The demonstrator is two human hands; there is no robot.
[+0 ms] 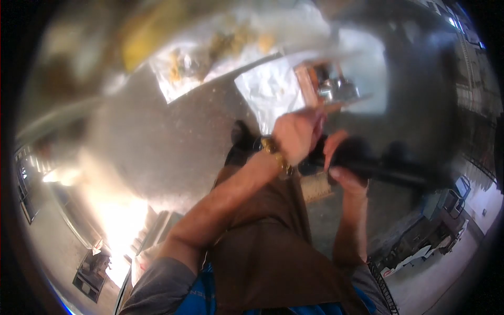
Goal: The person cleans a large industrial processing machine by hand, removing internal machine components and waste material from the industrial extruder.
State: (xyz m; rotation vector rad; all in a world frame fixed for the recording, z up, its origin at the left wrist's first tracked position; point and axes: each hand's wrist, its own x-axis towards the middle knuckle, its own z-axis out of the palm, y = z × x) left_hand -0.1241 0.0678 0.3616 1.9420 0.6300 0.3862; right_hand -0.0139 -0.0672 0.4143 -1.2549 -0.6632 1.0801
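The view is blurred by motion. My right hand (344, 168) is wrapped around a long black bar-like object (388, 173) that runs out to the right. My left hand (296, 134), with a gold band on its wrist, rests over the near end of that black object, fingers curled on it. Both hands sit above my lap, which is covered by a brown apron (262, 257).
A grey concrete floor (157, 142) lies ahead. On it are white plastic sheets (270, 89) with yellowish bits (231, 42) and a small open box of metal parts (333, 86). Machinery (441, 210) stands at the right.
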